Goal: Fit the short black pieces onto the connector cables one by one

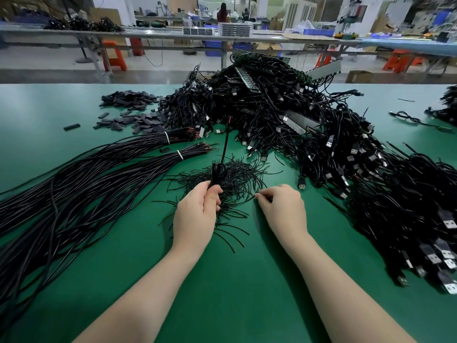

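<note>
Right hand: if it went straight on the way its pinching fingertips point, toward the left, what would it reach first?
Probably the loose heap of thin black tube pieces, whose strands already lie at the right hand fingertips. Beyond them is the left hand gripping a cable. Depth is hard to judge.

- Single head-worn wide-angle view; looking forward and down over the green table (235, 280); sitting close above both forearms
- Upper frame is taking in distant workbenches (173, 35); edges bowing
</note>
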Motion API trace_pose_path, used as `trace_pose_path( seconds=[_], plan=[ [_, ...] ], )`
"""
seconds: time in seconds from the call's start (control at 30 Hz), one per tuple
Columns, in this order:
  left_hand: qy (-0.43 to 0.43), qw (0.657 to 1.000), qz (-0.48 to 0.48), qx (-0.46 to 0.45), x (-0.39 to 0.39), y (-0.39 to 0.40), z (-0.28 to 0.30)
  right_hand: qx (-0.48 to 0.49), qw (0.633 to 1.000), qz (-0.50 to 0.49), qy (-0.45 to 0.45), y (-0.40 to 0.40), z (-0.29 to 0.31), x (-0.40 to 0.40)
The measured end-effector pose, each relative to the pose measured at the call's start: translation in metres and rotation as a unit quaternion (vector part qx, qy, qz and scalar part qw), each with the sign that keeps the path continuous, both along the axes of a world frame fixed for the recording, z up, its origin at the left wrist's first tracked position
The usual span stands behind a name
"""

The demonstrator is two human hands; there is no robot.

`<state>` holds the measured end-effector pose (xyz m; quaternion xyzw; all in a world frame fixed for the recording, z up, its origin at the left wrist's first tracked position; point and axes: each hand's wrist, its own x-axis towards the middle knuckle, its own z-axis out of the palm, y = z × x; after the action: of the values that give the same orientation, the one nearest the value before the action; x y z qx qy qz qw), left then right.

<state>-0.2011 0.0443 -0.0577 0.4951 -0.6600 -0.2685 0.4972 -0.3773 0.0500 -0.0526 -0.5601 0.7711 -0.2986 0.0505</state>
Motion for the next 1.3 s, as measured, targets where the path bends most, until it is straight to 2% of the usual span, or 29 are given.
trace_pose_path(
  seconds=[0.37, 0.8, 0.93, 1.03, 1.17, 1.3],
  plan=[
    [0.004, 1.000, -0.005, -0.003, 0.000, -0.001, -0.001, 0.002, 0.999, -0.023, -0.036, -0.002, 0.003, -0.004],
    [-0.002, 1.000, -0.005, 0.003, 0.000, -0.003, -0.004, 0.025, 0.999, -0.021, 0.013, -0.003, 0.016, -0.006],
    [0.001, 1.000, -0.003, 0.012, 0.000, -0.003, -0.003, 0.022, 0.998, 0.027, 0.053, 0.001, 0.047, -0.016],
    [-0.007, 1.000, -0.002, 0.011, -0.001, -0.001, -0.001, 0.009, 0.991, 0.119, 0.061, 0.010, 0.071, -0.011],
    [-0.033, 0.999, -0.003, 0.006, -0.002, 0.001, 0.001, 0.024, 0.971, 0.230, 0.055, 0.020, 0.087, 0.010],
    [-0.084, 0.996, -0.018, -0.016, -0.003, 0.004, 0.001, 0.018, 0.961, 0.273, 0.030, 0.023, 0.088, 0.025]
  ],
)
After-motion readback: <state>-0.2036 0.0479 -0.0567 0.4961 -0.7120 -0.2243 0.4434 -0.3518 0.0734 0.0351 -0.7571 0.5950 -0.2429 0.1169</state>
